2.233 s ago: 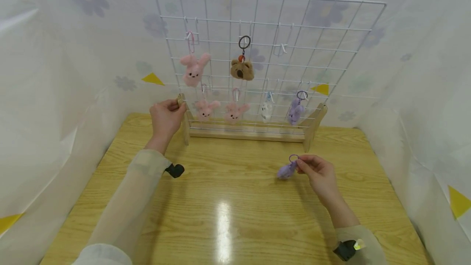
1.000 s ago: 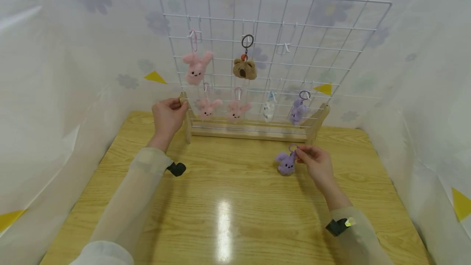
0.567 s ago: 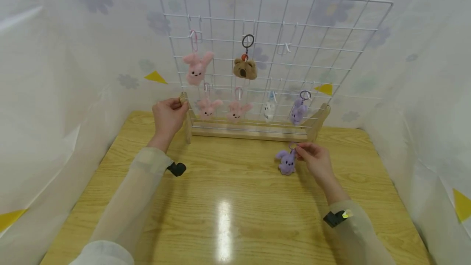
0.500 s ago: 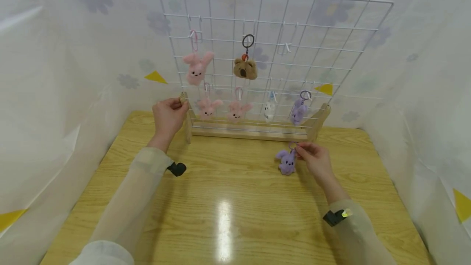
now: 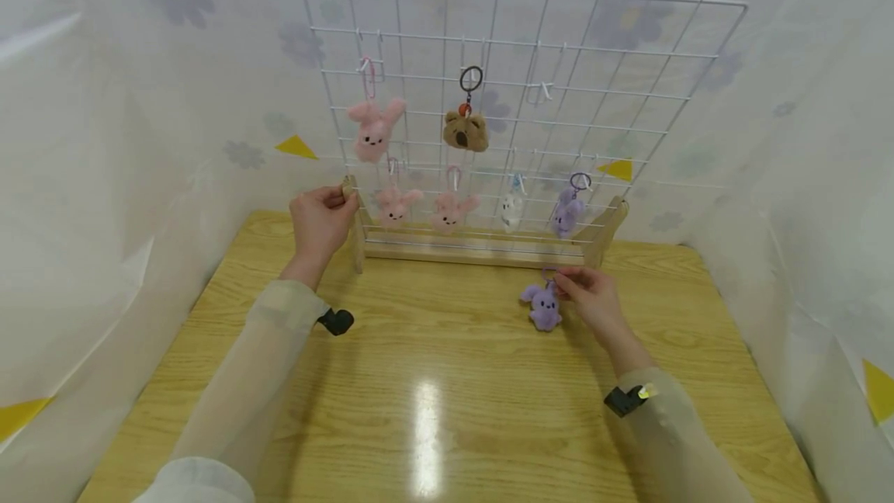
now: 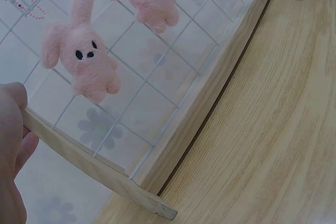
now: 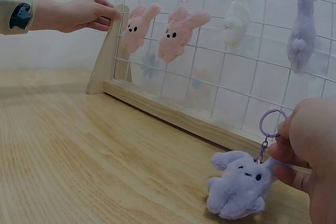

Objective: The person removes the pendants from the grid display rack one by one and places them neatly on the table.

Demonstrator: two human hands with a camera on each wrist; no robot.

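Purple bunny point(image 5: 545, 310), fuzzy and plump, dark eyes showing, one ear flopped sideways, a matching ring point(image 7: 261, 125) above! The right hand point(image 5: 594, 301) pinches it near that ring, before the rack point(image 5: 475, 254); whether it touches the table point(image 5: 335, 402), I can't tell. Left hand point(image 5: 321, 223) clamped on the rack's side. Hanging there: three pink bunnies point(image 5: 373, 134), brown bear point(image 5: 465, 131), white plush point(image 5: 512, 210), another purple one point(image 5: 568, 213).

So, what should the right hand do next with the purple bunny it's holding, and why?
Probably lift the held purple bunny toward the bare white hook in the top row: the right hand pinches the bunny near its purple ring and the left hand holds the rack's wooden side.
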